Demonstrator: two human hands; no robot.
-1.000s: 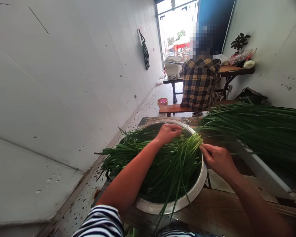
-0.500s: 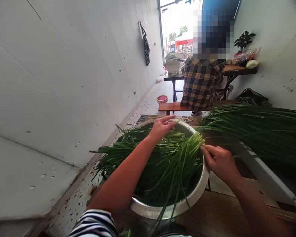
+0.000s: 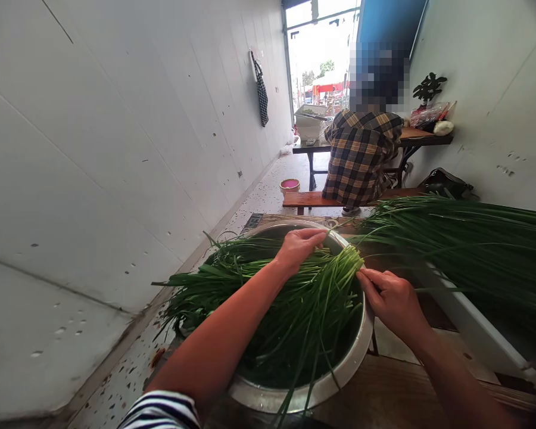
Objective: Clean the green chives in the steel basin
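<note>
As viewed from the head camera, the left hand [image 3: 301, 247] lies loosely curled, gripping nothing, on the bunch of chives [image 3: 308, 298] that spans the metal basin [image 3: 360, 348]. The right hand [image 3: 390, 301], fingers drawn together, pinches the bunch's cut ends at the rim. A second heap of chives [image 3: 464, 244] lies just beside the basin. Behind, a person in a plaid shirt [image 3: 360, 158] sits on a bench [image 3: 308, 198].
</note>
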